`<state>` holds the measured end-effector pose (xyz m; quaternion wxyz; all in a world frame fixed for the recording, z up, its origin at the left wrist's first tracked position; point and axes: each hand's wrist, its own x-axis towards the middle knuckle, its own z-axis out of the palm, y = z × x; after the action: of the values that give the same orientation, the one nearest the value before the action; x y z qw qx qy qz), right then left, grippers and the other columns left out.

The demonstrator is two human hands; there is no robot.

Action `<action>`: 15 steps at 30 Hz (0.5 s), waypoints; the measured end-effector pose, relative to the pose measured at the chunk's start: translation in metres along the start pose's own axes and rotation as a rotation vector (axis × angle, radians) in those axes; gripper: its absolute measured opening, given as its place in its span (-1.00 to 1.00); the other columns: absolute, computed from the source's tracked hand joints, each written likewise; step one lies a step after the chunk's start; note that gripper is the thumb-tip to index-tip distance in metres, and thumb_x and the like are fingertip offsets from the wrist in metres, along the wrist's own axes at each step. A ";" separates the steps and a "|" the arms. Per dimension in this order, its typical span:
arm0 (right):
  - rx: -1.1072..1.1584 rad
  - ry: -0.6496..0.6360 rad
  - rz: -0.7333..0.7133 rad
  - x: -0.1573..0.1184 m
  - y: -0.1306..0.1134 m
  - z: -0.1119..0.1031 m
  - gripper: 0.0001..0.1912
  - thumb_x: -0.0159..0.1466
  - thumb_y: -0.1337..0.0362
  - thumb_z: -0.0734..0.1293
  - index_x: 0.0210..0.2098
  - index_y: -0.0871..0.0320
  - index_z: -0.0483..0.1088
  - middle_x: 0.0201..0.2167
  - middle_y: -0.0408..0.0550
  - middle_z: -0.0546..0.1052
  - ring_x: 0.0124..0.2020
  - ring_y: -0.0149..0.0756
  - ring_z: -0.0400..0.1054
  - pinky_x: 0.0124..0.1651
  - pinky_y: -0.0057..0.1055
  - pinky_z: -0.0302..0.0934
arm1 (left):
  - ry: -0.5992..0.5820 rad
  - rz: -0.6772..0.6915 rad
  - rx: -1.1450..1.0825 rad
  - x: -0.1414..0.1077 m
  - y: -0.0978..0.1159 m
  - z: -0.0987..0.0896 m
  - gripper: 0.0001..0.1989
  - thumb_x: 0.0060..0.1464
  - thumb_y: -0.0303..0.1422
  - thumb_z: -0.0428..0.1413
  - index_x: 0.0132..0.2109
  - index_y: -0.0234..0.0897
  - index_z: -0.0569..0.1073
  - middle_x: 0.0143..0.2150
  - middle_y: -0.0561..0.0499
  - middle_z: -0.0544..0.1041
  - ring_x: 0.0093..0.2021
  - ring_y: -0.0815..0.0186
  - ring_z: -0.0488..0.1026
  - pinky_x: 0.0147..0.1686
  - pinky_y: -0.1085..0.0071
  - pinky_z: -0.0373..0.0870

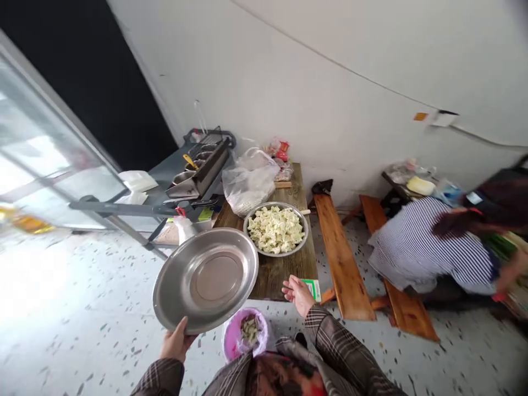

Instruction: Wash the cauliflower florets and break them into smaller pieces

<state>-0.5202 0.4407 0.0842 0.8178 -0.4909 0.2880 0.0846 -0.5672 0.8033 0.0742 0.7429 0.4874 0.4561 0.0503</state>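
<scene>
My left hand (178, 342) grips the near rim of a wide stainless steel basin (218, 275), thumb over the edge. The basin is tilted, its bare, wet-looking inside facing up. Free of any object, my right hand (297, 292) hovers by the near end of the wooden table (272, 278), its fingers loosely curled and apart. Close to it lies a green and white packet or card (312, 288). On the table, beyond both hands, a second metal basin (306, 234) holds a heap of pale cauliflower florets (275, 228).
Below stands a pink lined bin (231, 335) with scraps. At left is a grey cart (124, 206) carrying metal containers (193, 173). Plastic bags (251, 179) sit at the table's back. Wooden benches (340, 258) stand right, where a person in a striped top (429, 236) bends over.
</scene>
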 end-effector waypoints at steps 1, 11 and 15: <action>-0.006 -0.011 0.027 0.013 -0.011 -0.001 -0.61 0.18 0.12 0.43 -0.07 0.12 0.34 -0.23 -0.03 0.56 -0.39 -0.39 0.51 -0.44 -0.53 0.33 | 0.021 -0.009 -0.043 -0.010 -0.008 0.005 -0.92 0.14 -0.53 0.10 -0.25 -0.32 0.33 -0.48 0.03 0.49 -0.55 0.35 0.48 -0.41 0.40 0.54; -0.125 -0.325 0.143 0.122 -0.031 -0.014 -0.71 0.06 0.04 0.36 -0.31 0.06 0.36 -0.36 -0.05 0.56 -0.28 -0.24 0.55 -0.22 -0.35 0.47 | 0.294 -0.004 -0.251 -0.091 -0.061 0.066 -0.53 0.02 -0.55 0.15 0.08 -0.26 0.24 -0.36 0.01 0.49 -0.59 0.33 0.47 -0.42 0.34 0.48; -0.188 -0.314 0.100 0.139 -0.022 0.002 -0.73 -0.08 0.09 0.33 -0.36 -0.01 0.35 -0.41 -0.07 0.56 -0.37 -0.13 0.54 -0.29 -0.17 0.51 | 0.325 0.014 -0.347 -0.089 -0.074 0.070 -0.48 -0.01 -0.53 0.16 0.10 -0.24 0.24 -0.33 -0.02 0.49 -0.61 0.32 0.44 -0.46 0.31 0.47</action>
<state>-0.3959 0.4114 0.0247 0.7981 -0.5310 0.1716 0.2270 -0.5952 0.6712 0.0813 0.7321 0.3409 0.5507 0.2108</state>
